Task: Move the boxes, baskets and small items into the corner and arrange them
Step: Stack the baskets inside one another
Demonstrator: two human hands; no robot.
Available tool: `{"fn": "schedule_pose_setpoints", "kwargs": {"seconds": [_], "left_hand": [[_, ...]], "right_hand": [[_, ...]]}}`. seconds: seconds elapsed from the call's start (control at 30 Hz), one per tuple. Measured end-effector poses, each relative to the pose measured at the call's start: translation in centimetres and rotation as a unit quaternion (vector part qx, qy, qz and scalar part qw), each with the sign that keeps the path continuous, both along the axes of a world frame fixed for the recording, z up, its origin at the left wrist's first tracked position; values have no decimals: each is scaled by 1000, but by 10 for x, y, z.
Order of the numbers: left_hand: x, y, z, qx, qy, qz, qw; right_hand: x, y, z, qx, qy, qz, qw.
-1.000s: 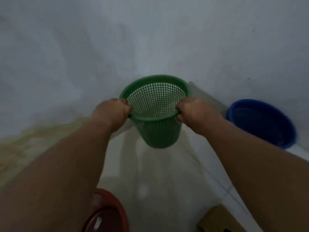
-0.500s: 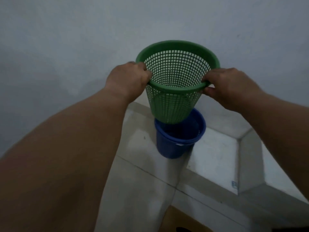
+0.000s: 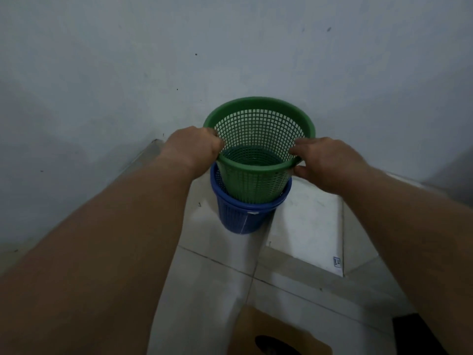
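A green mesh basket sits partly nested inside a blue mesh basket that stands on the tiled floor against the wall. My left hand grips the green rim on its left side. My right hand holds the rim on the right, fingers over the edge and thumb under it. The lower half of the green basket is hidden inside the blue one.
A raised white tiled ledge runs along the wall right of the baskets. A brown cardboard box with a dark hole lies at the bottom edge. Grey wall fills the background.
Both hands have lowered the green basket from above the blue one down into it. The view has moved closer to the baskets.
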State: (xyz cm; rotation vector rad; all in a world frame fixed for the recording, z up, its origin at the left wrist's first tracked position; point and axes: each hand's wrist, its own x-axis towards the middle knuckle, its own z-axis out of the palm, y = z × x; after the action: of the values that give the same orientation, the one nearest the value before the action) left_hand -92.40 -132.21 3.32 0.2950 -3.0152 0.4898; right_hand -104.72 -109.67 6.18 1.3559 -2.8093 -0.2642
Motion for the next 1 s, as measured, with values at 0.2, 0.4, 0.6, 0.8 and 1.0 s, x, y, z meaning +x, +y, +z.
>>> {"fn": "schedule_pose_setpoints", "kwargs": {"seconds": [0.2,0.4,0.6,0.8,1.0], "left_hand": [[23,-2,-7,32,-78,61,995],[144,-17,-32,120,-165,175,963],[324,-12,-69,257,-301,359,845],[426,17,-107,262,-422,458,737],[459,37,-125,237,-296,515,769]], "right_hand": [[25,-26,-5,49,-16,6,999],[118,-89,-51,60,-93,162,981],[279,-128,-113,157,-262,308,901],[385,-127,-153,239,-320,386,832],[406,-121,-172,221,-339,365,838]]}}
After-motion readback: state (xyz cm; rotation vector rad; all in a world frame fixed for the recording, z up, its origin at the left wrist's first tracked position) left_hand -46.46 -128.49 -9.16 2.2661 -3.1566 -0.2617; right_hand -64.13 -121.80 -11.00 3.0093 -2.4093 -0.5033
